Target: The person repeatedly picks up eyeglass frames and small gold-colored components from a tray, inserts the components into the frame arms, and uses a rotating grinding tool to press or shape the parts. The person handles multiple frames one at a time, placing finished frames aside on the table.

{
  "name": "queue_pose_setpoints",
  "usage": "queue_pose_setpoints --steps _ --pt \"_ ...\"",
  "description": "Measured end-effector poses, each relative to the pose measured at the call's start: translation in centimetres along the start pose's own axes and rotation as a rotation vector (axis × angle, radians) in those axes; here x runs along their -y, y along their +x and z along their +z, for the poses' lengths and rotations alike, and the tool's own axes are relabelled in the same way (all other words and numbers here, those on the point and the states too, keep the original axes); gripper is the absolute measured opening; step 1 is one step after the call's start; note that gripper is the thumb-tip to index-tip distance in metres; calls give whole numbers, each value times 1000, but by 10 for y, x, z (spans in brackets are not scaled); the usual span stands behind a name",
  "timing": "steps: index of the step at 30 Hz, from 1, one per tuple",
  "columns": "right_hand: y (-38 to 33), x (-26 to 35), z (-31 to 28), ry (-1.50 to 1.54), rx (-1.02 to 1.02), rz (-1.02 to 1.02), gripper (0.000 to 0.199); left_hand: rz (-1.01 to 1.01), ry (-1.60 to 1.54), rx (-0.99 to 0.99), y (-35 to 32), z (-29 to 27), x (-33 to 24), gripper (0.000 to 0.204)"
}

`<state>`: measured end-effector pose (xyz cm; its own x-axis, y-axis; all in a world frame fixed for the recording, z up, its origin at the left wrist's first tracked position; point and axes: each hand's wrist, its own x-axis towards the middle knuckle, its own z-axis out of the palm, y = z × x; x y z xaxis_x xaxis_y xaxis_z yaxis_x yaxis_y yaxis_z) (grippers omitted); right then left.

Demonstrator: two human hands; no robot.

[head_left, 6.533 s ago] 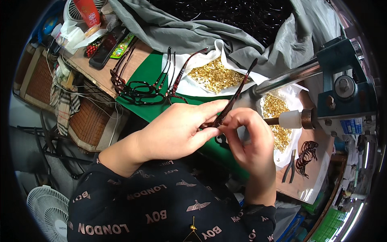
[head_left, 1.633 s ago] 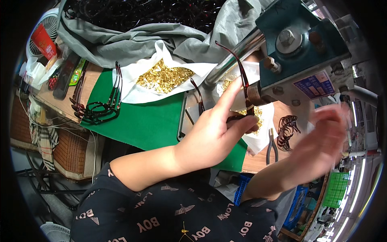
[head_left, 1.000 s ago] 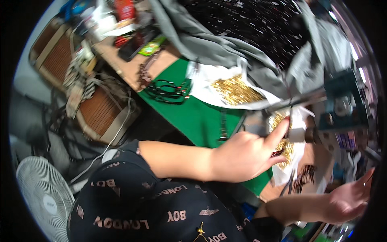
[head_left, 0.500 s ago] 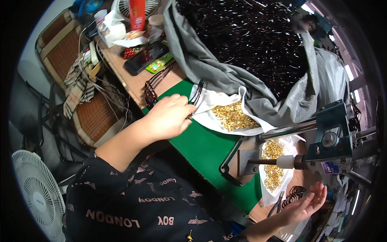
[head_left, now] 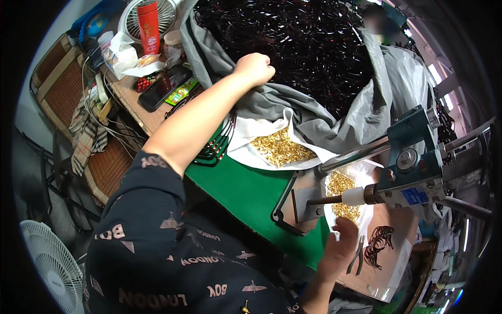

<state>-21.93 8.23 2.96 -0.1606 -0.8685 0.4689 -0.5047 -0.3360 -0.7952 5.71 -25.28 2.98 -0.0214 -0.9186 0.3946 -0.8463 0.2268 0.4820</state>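
Reaching farther, left hand (head_left: 254,67) now meets the dark frames pile (head_left: 303,47).

Glossy black heap of thin eyeglass arms (head_left: 303,47) on grey cloth (head_left: 334,125); gold metal bits (head_left: 280,149) on white paper; green mat (head_left: 251,193); red bottle (head_left: 149,27) (blue-green press (head_left: 413,162)).

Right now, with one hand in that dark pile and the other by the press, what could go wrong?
The left hand reaches into the tangled heap of dark frame parts; pulling one out could drag others onto the open paper of gold hinges and scatter them. The right hand rests close under the press spindle, beside the second hinge pile, so fingers might get pinched if the press moves.
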Motion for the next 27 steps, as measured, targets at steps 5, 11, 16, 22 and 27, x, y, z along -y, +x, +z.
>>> queue_pose_setpoints --steps 5,11,16,22,27 --pt "19 6 28 -64 192 -47 23 -140 -1025 283 -35 -65 2 18" --pt "75 -4 82 -172 493 -122 19 432 -716 266 -88 -129 -35 12" --pt "101 -41 138 -337 540 -229 17 284 -936 -210 -121 -134 -9 27" --pt "110 -71 173 -594 588 -280 5 134 -1337 -74 -167 -144 -2 39" --pt "114 -70 177 -651 597 -313 4 205 -1569 -79 -195 -145 -17 37"
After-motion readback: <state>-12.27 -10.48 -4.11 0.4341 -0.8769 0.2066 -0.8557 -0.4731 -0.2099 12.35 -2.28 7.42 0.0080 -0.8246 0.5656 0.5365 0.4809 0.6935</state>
